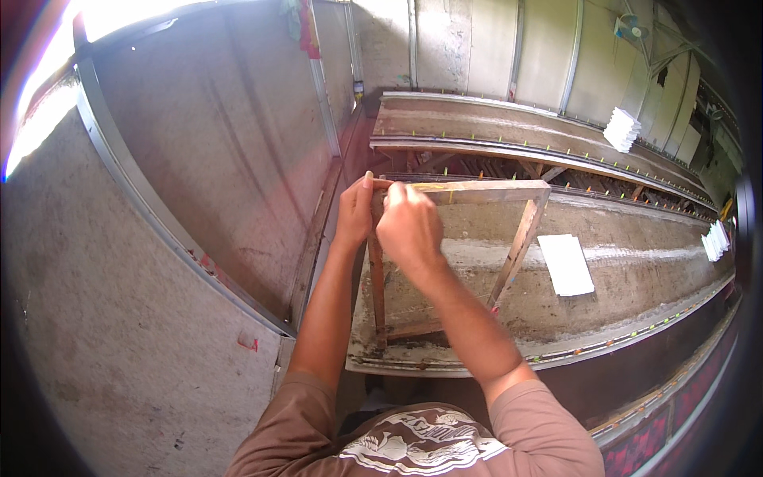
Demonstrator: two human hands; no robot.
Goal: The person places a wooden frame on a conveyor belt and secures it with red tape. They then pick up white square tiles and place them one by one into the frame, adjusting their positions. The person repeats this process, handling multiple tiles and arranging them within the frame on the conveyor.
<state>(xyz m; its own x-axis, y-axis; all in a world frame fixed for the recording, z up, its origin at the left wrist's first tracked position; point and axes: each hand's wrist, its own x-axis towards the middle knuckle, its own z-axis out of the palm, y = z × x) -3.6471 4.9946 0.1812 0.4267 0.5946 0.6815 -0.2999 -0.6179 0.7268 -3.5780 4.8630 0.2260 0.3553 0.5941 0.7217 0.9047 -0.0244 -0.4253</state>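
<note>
A rectangular wooden frame (pixel 494 191) stands tilted up over the near table, its far bar raised toward my hands. My left hand (pixel 355 211) is closed around the frame's far left corner, thumb pointing up. Right beside it, my right hand (pixel 410 230) is closed in a pinch at the same corner, knuckles up. What its fingertips hold is hidden behind the hand. A yellowish strip (pixel 435 188) runs along the far bar just right of my right hand. Through the frame the stained tabletop shows.
The long near table (pixel 636 222) carries a white stack of sheets (pixel 566 265) and another white stack (pixel 715 241) at its right end. Behind it, a second long table (pixel 477 121) holds a white pile (pixel 621 129). Small coloured markers line the rails. A grey wall (pixel 199 159) stands close on my left.
</note>
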